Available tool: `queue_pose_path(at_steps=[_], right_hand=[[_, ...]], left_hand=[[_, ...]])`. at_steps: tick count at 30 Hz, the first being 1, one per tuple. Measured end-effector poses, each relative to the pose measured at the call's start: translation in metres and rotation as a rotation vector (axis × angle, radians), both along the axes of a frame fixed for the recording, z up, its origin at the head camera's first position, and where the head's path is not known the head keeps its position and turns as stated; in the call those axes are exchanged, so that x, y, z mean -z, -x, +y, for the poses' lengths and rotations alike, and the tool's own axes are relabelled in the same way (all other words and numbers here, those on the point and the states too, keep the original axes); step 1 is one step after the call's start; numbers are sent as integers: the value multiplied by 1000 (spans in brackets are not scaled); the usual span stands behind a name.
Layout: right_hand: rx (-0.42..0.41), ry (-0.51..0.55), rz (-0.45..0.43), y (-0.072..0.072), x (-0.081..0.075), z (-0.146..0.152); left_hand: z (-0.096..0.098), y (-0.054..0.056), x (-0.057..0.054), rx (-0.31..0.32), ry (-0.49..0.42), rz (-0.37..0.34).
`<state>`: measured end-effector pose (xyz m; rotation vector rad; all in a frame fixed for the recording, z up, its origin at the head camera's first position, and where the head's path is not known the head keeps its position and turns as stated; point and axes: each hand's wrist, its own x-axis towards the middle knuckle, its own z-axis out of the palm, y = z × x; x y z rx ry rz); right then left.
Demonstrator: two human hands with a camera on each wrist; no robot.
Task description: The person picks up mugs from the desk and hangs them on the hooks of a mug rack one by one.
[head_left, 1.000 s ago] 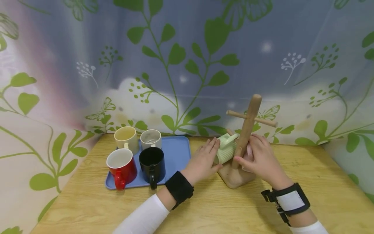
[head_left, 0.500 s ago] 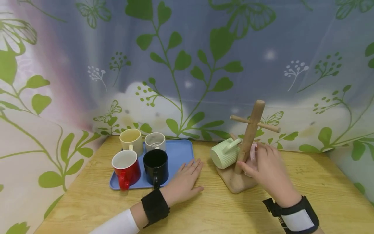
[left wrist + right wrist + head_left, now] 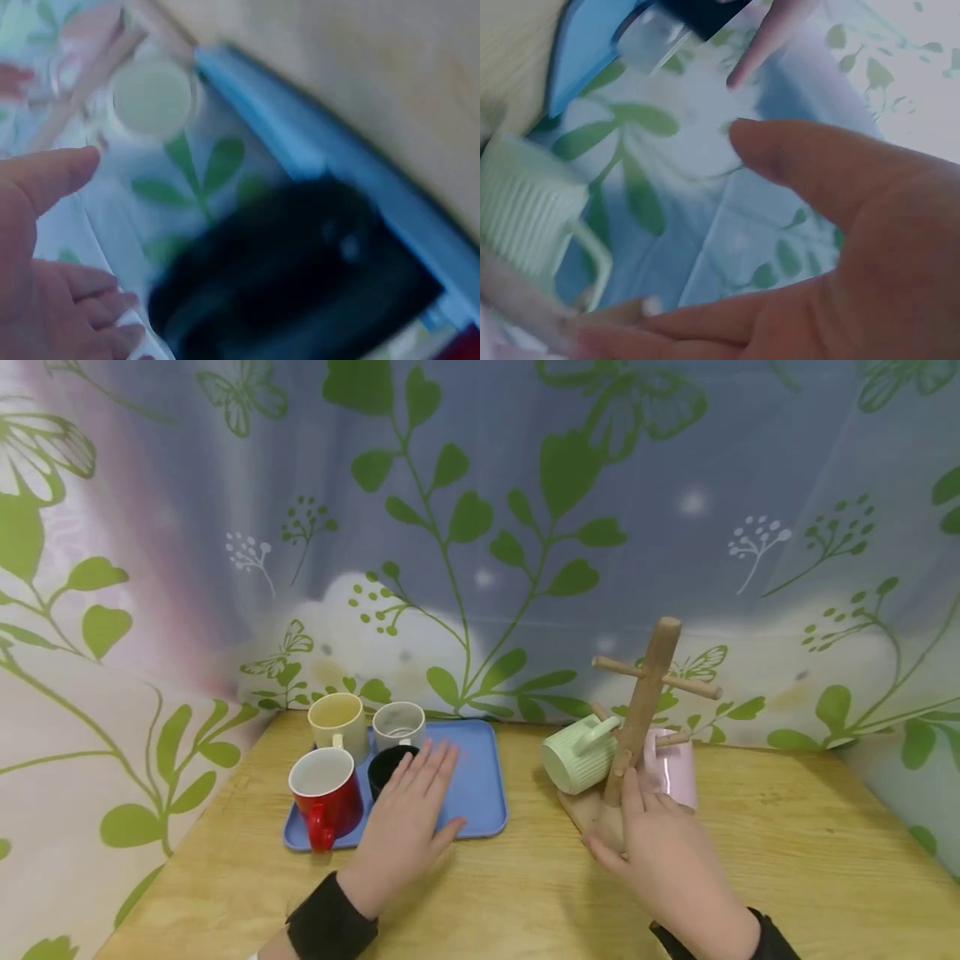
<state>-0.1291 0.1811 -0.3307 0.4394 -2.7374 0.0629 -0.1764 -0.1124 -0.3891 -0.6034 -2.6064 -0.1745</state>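
My left hand is over the blue tray, fingers straight, in front of the black mug and hiding most of it. In the left wrist view that black mug is blurred beside the hand, and I cannot tell whether they touch. My right hand, fingers extended and holding nothing, is before the wooden mug tree. A pale green ribbed mug hangs tilted on the tree's left side. At its right, the pink mug has its handle at a lower peg.
A red mug, a yellow mug and a grey-white mug stand on the tray. The tree's upper crossbar sticks out both ways. A leaf-patterned curtain closes off the back of the wooden table.
My left hand has left the green mug and moved left to the black mug. The right hand has let go of the pink mug and drawn back toward me, uncovering it.
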Motion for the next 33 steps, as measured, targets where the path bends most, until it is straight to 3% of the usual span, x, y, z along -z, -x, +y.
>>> queue_pose_path(at_steps=[3,6,9,11,16,25,33], right_hand=[[-25,-4,-176,-6,6,-9],[-154,-10,-337,-1,20,-12],[-315,-34,-346,9,39,-15],[-346,-36,-368,14,49,-16],[-326,-18,-457,20,67,-18],[-400,19,-425,29,86,-20],[-431,51,-532,33,88,-21]], left_hand=[[-17,6,-5,-95,-47,14],[-29,12,-6,-185,-64,7],[-37,15,-6,-229,-79,-22],[-41,17,-6,-245,-93,-62],[-47,20,-8,-273,-117,-119],[-38,32,-11,-247,-71,-100],[-32,31,-8,-258,-132,-87]])
